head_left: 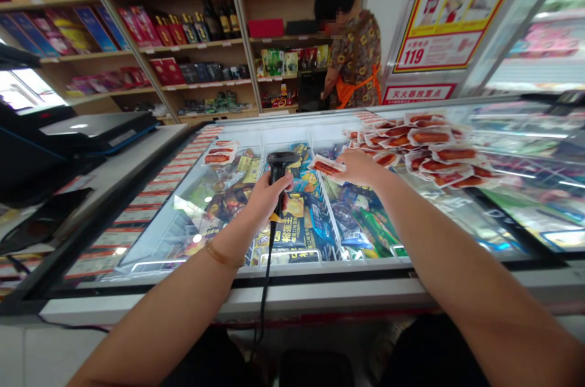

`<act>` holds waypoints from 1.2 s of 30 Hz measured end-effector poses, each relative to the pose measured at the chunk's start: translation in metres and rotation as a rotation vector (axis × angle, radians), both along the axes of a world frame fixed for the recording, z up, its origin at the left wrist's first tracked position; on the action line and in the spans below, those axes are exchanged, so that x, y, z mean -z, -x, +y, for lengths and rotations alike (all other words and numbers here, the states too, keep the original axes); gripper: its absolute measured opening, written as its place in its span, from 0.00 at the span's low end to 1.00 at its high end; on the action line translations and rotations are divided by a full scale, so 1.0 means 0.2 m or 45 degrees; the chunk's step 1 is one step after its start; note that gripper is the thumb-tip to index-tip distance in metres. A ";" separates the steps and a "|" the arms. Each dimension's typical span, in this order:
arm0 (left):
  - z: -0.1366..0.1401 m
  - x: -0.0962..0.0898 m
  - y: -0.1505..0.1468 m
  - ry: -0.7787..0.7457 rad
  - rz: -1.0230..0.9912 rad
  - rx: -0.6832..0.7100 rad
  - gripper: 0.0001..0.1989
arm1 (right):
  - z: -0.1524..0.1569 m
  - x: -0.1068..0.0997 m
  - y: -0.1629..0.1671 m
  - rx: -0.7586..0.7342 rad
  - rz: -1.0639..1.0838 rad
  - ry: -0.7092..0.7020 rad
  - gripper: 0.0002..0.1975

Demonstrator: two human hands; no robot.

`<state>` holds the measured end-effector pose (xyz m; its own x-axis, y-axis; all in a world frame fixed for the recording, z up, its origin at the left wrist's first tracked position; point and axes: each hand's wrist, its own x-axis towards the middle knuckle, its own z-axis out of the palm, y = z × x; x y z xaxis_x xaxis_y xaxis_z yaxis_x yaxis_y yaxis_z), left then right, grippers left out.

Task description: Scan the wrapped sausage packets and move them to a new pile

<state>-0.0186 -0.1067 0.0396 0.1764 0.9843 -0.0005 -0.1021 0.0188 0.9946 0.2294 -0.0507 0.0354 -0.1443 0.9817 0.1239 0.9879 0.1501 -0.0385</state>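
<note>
My left hand is wrapped round the grip of a black barcode scanner, whose cord runs down over the freezer's front edge. To its right, my right hand pinches a packaged sausage by its right end. The pack is clear with a white edge, and its reddish-brown sausage faces up. A heap of similar sausage packs lies on the glass lid just right of my right hand. A few more sausage packs rest on the glass at the left. Both hands are above the chest freezer.
Under the glass, wire baskets hold colourful frozen packets. A scale-like device stands on the counter at left. Beyond the freezer, a person in an orange apron bends beside shelves of boxes and bottles. A poster hangs at right.
</note>
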 end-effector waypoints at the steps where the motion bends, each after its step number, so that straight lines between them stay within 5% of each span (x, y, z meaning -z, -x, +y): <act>1: 0.00 0.00 0.00 -0.001 0.003 0.038 0.18 | 0.00 0.00 0.01 0.002 0.035 -0.032 0.18; 5: -0.02 -0.02 0.01 -0.005 0.053 0.198 0.18 | -0.01 -0.01 0.05 0.107 0.307 -0.269 0.15; 11: -0.05 -0.03 0.00 -0.078 0.159 0.199 0.18 | 0.01 -0.03 0.04 0.052 0.441 -0.496 0.18; 36: -0.04 -0.02 0.00 -0.106 0.186 0.207 0.19 | -0.02 -0.05 0.07 -0.064 0.510 -0.513 0.19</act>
